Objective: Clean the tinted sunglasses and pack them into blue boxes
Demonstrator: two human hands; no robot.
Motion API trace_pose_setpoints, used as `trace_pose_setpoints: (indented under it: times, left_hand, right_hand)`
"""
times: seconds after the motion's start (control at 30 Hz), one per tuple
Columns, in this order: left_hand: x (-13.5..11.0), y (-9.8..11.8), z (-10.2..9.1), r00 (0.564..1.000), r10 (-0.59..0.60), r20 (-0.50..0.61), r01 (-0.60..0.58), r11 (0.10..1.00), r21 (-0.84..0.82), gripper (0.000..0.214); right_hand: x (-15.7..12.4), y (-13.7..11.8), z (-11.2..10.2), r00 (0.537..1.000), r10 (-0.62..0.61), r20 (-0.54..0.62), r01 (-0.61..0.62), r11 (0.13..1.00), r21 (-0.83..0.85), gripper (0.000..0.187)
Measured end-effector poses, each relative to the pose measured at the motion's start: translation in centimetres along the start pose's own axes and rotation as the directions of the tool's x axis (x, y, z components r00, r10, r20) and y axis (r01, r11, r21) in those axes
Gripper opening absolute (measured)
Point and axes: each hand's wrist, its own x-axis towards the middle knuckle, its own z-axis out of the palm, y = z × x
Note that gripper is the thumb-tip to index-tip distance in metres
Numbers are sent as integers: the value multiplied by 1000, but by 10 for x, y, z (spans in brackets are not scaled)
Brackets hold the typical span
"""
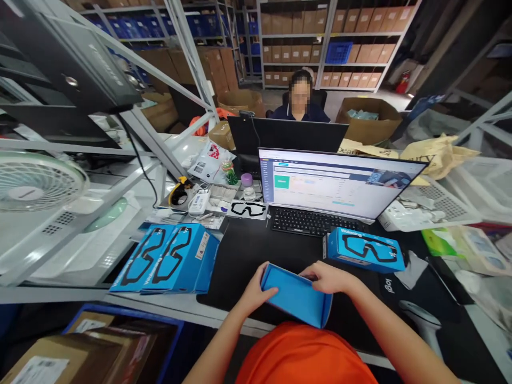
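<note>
An open-topped blue cardboard box (298, 296) is tilted over the front edge of the desk, its plain blue inside facing me. Gripping its left end is my left hand (256, 292), with the thumb over the rim. My right hand (330, 277) is closed at the far right rim, fingers curled over the edge and partly hidden. Right of the keyboard lies a blue box (366, 249) printed with black goggles. Two similar blue boxes (176, 261) stand side by side on the left of the desk.
A monitor (336, 184) and keyboard (300, 221) stand ahead, with a goggles-shaped cutout card (248, 209) beside them. A barcode scanner (422, 317) lies at right. Parcels fill a blue crate (170, 346) at lower left. A fan (36, 184) is at left; a person (300, 101) sits opposite.
</note>
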Motion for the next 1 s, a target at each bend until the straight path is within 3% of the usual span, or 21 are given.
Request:
trace_pose_setpoints:
  times: [0.13,0.23,0.33,0.4,0.43,0.47,0.53,0.6,0.67,0.73,0.87,1.0]
  left_hand:
    - [6,25,-20,996,-32,86,40,995,-92,100]
    - [8,35,-26,991,-130,40,134,978,-161,84]
    - [7,38,-25,966,-253,-61,230,940,-250,69]
    - [2,40,-23,930,-344,-126,288,900,-326,60]
    - [-1,42,-23,906,-392,-157,316,876,-365,57]
    - [-5,45,-24,879,-440,-183,341,849,-403,55]
    - [-15,54,-27,825,-518,-225,377,802,-463,53]
    - [-25,65,-33,780,-570,-259,384,763,-520,54]
    - [-34,79,-39,737,-608,-295,361,724,-588,55]
    - [-42,92,-46,716,-618,-326,312,700,-643,55]
    - [-54,112,-61,751,-538,-383,170,718,-675,48]
    - [-58,111,-75,742,-563,-363,130,652,-747,48]
  right_hand:
    - [11,-9,-12,998,22,-50,-25,998,-65,17]
    - [15,-15,-10,972,91,-215,-122,983,-137,18]
    - [11,-23,6,876,120,-468,-236,952,-196,39]
    - [3,-25,24,793,24,-608,-196,956,-217,44]
    - [0,-24,35,773,-38,-633,-136,965,-225,42]
    - [-3,-23,46,776,-89,-624,-70,971,-227,40]
    - [-5,-19,65,855,-124,-504,12,975,-220,42]
    - [-1,-15,78,937,-110,-331,22,966,-257,58]
    - [9,-11,85,969,-113,-219,32,939,-342,71]
    - [20,-7,88,972,-136,-194,37,895,-444,68]
    - [32,6,99,940,-195,-279,-21,785,-620,18]
    - [28,21,112,929,-198,-313,-51,769,-638,37]
